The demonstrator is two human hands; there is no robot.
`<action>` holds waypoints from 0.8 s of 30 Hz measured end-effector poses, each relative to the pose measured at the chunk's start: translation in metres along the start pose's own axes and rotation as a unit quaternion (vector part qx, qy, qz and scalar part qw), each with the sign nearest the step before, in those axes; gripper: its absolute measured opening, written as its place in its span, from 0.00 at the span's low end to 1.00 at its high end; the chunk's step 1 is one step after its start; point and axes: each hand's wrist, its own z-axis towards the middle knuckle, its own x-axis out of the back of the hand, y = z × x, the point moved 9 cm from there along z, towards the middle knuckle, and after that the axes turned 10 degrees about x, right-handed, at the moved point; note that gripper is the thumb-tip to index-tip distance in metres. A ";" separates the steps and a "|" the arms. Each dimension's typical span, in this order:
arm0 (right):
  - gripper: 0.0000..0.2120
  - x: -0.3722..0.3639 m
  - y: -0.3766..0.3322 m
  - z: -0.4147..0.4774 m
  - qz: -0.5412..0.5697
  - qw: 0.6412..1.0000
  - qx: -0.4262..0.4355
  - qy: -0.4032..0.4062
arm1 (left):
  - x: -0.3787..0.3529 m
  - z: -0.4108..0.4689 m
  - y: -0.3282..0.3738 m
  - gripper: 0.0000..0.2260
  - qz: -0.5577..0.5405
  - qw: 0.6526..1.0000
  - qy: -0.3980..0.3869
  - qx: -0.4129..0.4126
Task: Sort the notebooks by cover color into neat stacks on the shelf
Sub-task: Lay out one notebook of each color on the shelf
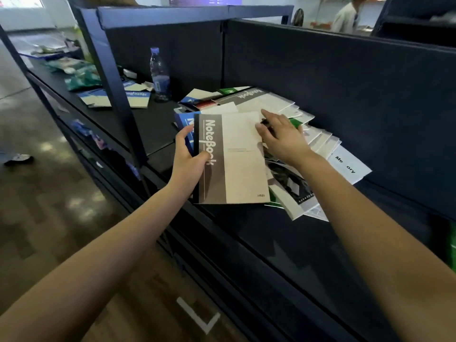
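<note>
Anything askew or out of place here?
The notebook pile under the right hand is fanned crookedly, green, blue and white covers mixed, beside the grey notebook the left hand grips. A water bottle stands left of it.

On the dark shelf (pixel 271 233), against its back panel: a loose, fanned pile of notebooks (pixel 320 141). Left of that, upright, a water bottle (pixel 160 75); near it, flat, blue-and-white notebooks (pixel 138 97). Farther left, past the post, green packets (pixel 82 79).

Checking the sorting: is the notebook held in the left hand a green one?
No, the notebook that the left hand grips has a grey band and a cream cover.
</note>
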 end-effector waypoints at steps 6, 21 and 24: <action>0.25 0.017 0.008 -0.006 -0.121 0.991 -0.006 0.048 | 0.014 -0.001 -0.007 0.26 -0.002 1.000 0.031 0.004; 0.18 0.094 0.077 -0.086 0.102 0.937 -0.070 0.327 | -0.046 -0.023 0.012 0.26 -0.008 0.997 -0.073 -0.034; 0.18 0.117 0.093 -0.103 0.148 0.916 -0.082 0.364 | -0.068 -0.027 0.010 0.26 -0.002 0.995 -0.097 -0.027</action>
